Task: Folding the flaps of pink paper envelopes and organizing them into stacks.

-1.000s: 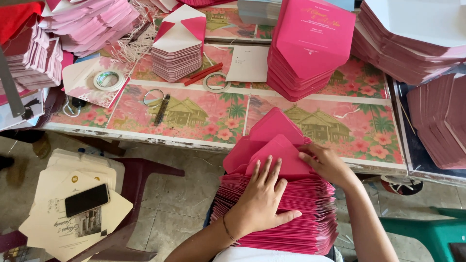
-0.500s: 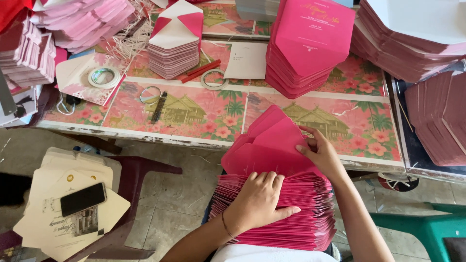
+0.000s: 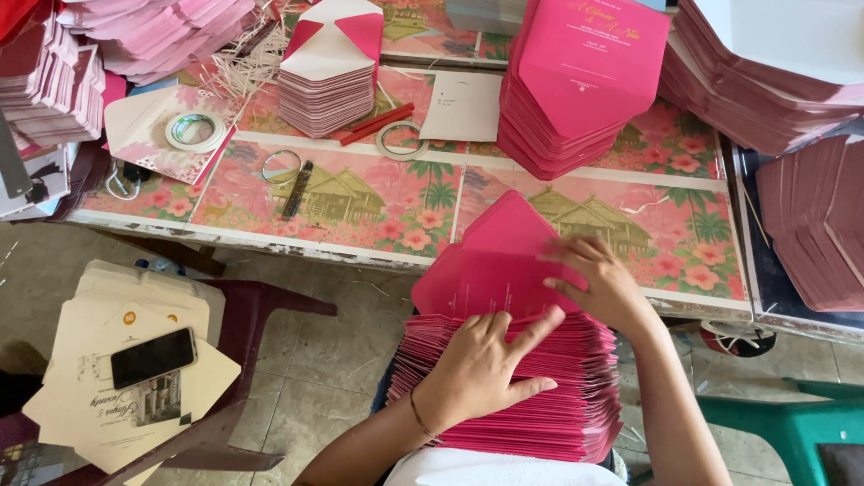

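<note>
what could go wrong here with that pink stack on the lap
The stack of pink envelopes rests on the lap with fanned, uneven edges, so it might slide to the floor. The top envelope is lifted by the right hand while the left hand presses down; it may crease.

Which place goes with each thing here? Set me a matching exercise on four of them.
Things:
1. black phone
2. tape roll
3. left hand
4. red pencils

Places:
A. flat on the pink stack in the lap
B. on cream cards on the dark red chair
C. on the table beside the white-topped envelope pile
D. at the table's left end, on a pale envelope

Pairs: 1-B, 2-D, 3-A, 4-C
</note>
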